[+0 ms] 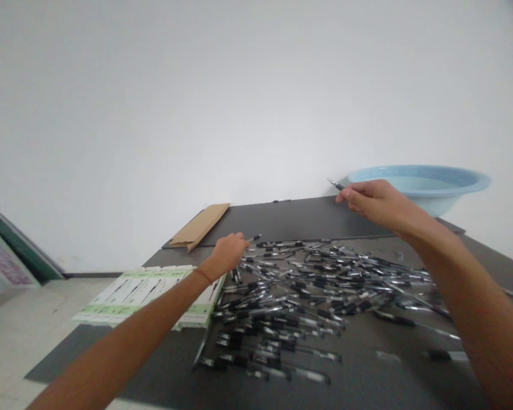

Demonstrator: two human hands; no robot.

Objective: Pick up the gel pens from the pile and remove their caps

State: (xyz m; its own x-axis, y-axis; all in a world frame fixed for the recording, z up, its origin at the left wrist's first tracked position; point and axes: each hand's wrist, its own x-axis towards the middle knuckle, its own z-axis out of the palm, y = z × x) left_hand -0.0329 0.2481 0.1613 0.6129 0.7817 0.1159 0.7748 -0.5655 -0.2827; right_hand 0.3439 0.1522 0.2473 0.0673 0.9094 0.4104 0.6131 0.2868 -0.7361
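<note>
My right hand (370, 198) is raised in front of the blue basin, its fingers pinched round a pen (336, 184) whose metal tip points up and left. At the far left edge of the pen pile, my left hand (229, 250) is closed on another pen (255, 237), of which a short end sticks out to the right. Between my arms spreads a big heap of clear and black pens (299, 285), lying in many directions. Flat white and green pen boxes (141, 290) lie partly under my left forearm.
A light blue basin (444, 196) stands at the back right. A brown paper bag (200, 225) lies at the back left of the dark table (256, 219). Some pens lie apart near the front right. Framed boards (12, 256) lean against the wall at left.
</note>
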